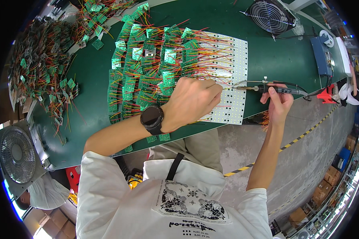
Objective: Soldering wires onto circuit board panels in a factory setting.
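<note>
- A black soldering tool shaped like a fat pen, with a metal front [263,89], is pinched by the thumb and fingers of the right hand [277,101].
- The tool is held at the right side of the table, and its thin end is pointed left, over the edge of a flat white board with many small dots [237,59]. It cannot be told if the board is touched.
- The left hand [193,97] is held over the near part of the white board, with its fingers curled and pressed together. What is pinched by its fingertips is hidden, so it cannot be told.
- A round black watch [152,118] is worn on the left wrist.
- Small square green circuit boards with thin red and yellow wires [128,85] are laid in rows to the left of the white board, and their wires are spread over it.
- More green boards and wires are heaped in a big messy pile [44,59] at the far left.
- All of this is held up by a smooth dark green table [267,57].
- A black fan with a round wire cover [269,16] is set at the far right, and a blue metal box [320,55] is placed nearer, by the right edge.
</note>
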The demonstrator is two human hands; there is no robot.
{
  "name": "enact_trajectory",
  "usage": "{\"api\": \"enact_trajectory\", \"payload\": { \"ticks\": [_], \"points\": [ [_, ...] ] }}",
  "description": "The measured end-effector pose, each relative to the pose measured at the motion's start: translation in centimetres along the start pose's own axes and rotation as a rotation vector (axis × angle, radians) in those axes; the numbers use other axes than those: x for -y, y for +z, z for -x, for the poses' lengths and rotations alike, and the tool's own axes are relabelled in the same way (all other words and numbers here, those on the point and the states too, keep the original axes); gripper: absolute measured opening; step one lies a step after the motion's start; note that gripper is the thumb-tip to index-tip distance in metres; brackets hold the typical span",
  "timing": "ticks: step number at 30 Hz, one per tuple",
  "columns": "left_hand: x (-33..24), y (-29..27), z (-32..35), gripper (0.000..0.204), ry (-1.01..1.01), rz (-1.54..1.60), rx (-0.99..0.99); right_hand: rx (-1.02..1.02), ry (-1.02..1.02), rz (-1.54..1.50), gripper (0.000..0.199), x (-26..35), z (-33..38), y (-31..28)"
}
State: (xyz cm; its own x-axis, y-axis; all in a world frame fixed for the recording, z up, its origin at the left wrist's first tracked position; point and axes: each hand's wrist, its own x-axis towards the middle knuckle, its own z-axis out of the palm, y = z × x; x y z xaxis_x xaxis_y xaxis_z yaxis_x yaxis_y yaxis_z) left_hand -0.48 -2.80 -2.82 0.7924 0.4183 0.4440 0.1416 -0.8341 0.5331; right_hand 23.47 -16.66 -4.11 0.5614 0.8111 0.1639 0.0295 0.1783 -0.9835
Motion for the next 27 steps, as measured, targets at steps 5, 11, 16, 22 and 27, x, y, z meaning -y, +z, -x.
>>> {"api": "enact_trajectory", "payload": {
  "ticks": [5,11,16,22,27],
  "points": [
    [0.0,-0.1,0.1,0.004,0.004,0.007,-0.012,0.01,0.001,0.008,0.02,-0.1,0.0,-0.1],
    [0.1,-0.1,0.1,0.003,-0.004,-0.002,-0.004,-0.041,0.002,-0.065,0.021,-0.2,-0.1,-0.2],
    [0.1,-0.1,0.0,0.006,0.029,-0.017,0.004,-0.027,-0.006,-0.066,0.022,-0.3,-0.1,-0.5],
    [-1.5,-2.1,-0.7,0.023,0.037,-0.029,0.125,-0.045,0.012,-0.058,0.021,-0.1,-0.1,-0.2],
    [-0.5,-1.4,-0.3,0.018,0.23,-0.057,0.278,-0.049,0.024,-0.058,0.023,-0.3,-0.1,-0.4]
  ]
}}
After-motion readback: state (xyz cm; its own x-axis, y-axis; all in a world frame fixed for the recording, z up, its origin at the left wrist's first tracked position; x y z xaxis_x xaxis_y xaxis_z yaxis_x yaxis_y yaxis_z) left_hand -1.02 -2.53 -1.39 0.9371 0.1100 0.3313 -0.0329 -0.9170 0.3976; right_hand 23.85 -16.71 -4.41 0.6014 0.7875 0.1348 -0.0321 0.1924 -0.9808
